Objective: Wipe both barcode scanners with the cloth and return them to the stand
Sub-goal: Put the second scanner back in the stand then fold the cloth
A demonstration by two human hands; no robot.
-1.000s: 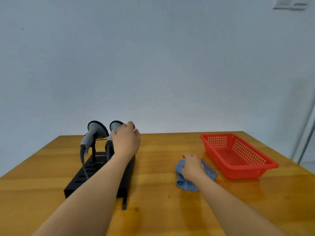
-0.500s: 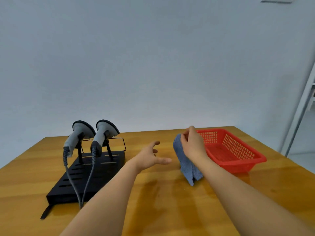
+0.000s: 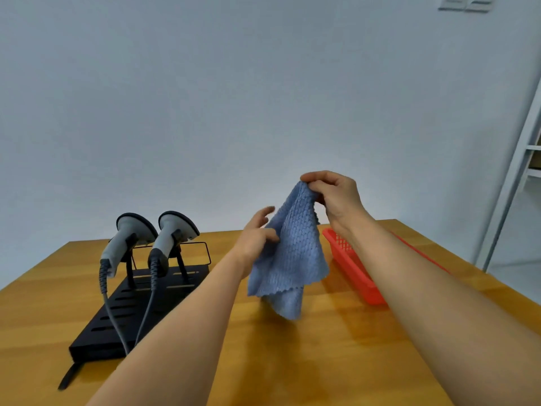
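Observation:
Two grey barcode scanners, one on the left and one on the right, hang side by side on a black stand at the table's left, their cables trailing forward. A blue cloth dangles above the table's middle. My right hand pinches its top corner between thumb and fingers. My left hand touches the cloth's left edge with loosely bent fingers; I cannot tell whether it grips the fabric.
A red plastic basket lies on the wooden table to the right of the cloth, partly behind my right forearm. A white shelf frame stands past the table's right edge.
My right hand has lifted the cloth higher off the table. My left hand moved right and up from mid-table and reached the cloth's edge. The scanners stayed on the stand.

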